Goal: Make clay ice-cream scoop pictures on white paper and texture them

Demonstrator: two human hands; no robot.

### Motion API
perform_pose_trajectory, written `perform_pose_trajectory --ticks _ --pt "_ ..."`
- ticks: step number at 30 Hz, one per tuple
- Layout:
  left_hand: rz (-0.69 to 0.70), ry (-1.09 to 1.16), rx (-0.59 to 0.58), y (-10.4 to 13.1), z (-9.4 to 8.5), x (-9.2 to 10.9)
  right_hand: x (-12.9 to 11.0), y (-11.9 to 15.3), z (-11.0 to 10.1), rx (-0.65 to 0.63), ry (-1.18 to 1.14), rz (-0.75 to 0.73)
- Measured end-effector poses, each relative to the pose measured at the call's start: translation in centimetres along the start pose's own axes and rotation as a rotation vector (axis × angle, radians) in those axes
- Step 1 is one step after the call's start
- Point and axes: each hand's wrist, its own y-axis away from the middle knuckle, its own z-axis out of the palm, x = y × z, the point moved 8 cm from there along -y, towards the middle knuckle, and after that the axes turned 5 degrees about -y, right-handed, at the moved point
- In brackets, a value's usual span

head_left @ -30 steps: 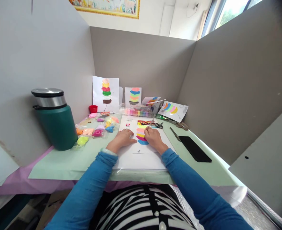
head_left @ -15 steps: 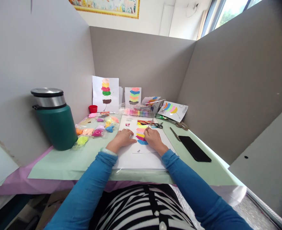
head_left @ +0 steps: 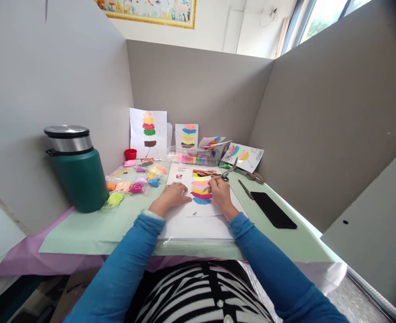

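A white sheet (head_left: 198,211) lies in front of me with stacked bands of coloured clay (head_left: 200,190) on it: orange, yellow, pink and blue. My left hand (head_left: 172,195) rests flat on the sheet, left of the bands. My right hand (head_left: 219,192) grips a thin metal tool (head_left: 225,174) whose lower tip meets the right edge of the bands. Small scissors (head_left: 220,176) lie just beyond that hand.
A green flask (head_left: 77,168) stands at the left, with clay bags (head_left: 135,179) beside it. Finished clay pictures (head_left: 148,132) lean on the back partition behind a clay box (head_left: 191,158) and a red cup (head_left: 130,154). A black phone (head_left: 273,209) and a knife tool (head_left: 245,189) lie at the right.
My right hand has shifted right, off the coloured bands, so more of them shows. The tool now leans further to the right. My left hand has stayed in place.
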Motion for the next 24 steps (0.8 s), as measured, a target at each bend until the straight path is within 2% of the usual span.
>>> perform_pose_trajectory --ticks 3,5,9,10,12,14,16,19,22,24 --pt "0.004 0.014 0.014 -0.2 0.2 -0.2 0.6 0.0 -0.6 0.059 -0.247 0.048" --pt "0.005 0.041 0.067 -0.3 -0.2 -0.3 0.5 0.0 -0.4 0.035 -0.396 0.054" --pt "0.048 0.218 0.321 -0.1 -2.7 0.2 -1.1 0.5 1.2 -0.184 -0.644 0.066" --pt "0.072 0.289 0.338 -0.1 -3.1 0.5 -1.8 0.8 1.6 -0.253 -0.670 0.056" --pt "0.128 0.407 0.238 -0.2 -2.9 1.5 -3.0 1.4 2.4 -0.370 -0.693 0.022" --pt "0.152 0.453 0.105 -0.2 -2.3 2.4 -3.6 1.6 2.8 -0.409 -0.700 -0.004" --pt "0.136 0.515 0.053 -0.1 -2.2 2.6 -3.3 1.4 2.7 -0.363 -0.690 0.013" --pt "0.061 0.714 0.092 -0.2 -2.4 1.7 -1.8 0.6 1.4 -0.165 -0.600 0.054" --pt "-0.026 0.883 0.127 -0.5 -2.1 0.4 -1.2 0.5 -0.9 0.087 -0.391 -0.031" --pt "-0.052 0.948 0.134 -0.5 -1.9 0.0 -1.8 0.7 -1.7 0.148 -0.204 -0.116"
